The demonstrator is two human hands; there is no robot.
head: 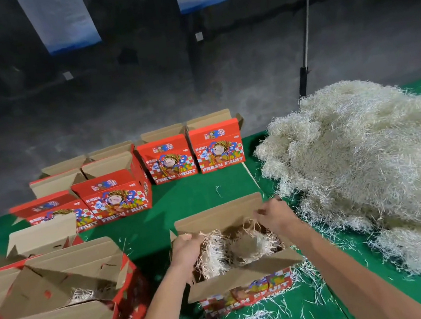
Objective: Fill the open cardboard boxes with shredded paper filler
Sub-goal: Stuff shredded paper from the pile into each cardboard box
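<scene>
An open red "Fresh Fruit" cardboard box stands in front of me on the green table, partly filled with pale shredded paper. My left hand is inside the box at its left side, its fingers curled into the shreds. My right hand is at the far right corner of the box, fingers bent down onto strands of the filler. A big heap of the same shredded paper lies to the right.
Another open box with some filler sits at the near left. Several more red boxes with raised flaps stand in rows at the far left. Loose shreds litter the green table. A pole rises behind the heap.
</scene>
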